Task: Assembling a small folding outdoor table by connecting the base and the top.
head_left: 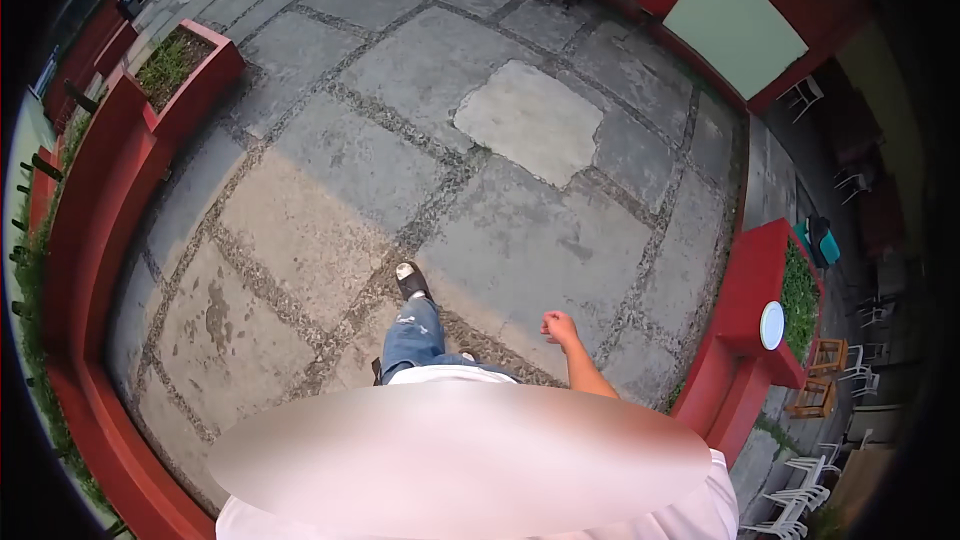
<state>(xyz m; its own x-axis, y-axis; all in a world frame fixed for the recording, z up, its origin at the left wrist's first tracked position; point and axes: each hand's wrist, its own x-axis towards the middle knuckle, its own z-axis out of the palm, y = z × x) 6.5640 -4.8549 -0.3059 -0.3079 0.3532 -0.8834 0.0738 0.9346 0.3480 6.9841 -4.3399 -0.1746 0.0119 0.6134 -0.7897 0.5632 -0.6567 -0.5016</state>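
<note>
My right hand (558, 327) hangs in front of my right side, above the grey paving (530, 250). Its fingers are curled in, and nothing shows in them or sticks out of them. The hand touches nothing around it. My left hand is not in view; no left forearm shows. Below me, one leg in blue jeans (414, 332) is stretched forward, with a dark and white shoe (411, 280) on the ground.
A long red planter wall (95, 270) with plants curves along the left. At the right stands a red planter (745, 280) bearing a round white disc (772, 325). Beyond it are wooden stools (815, 395) and white chairs (800, 490). A pale panel (735, 25) is at the far right.
</note>
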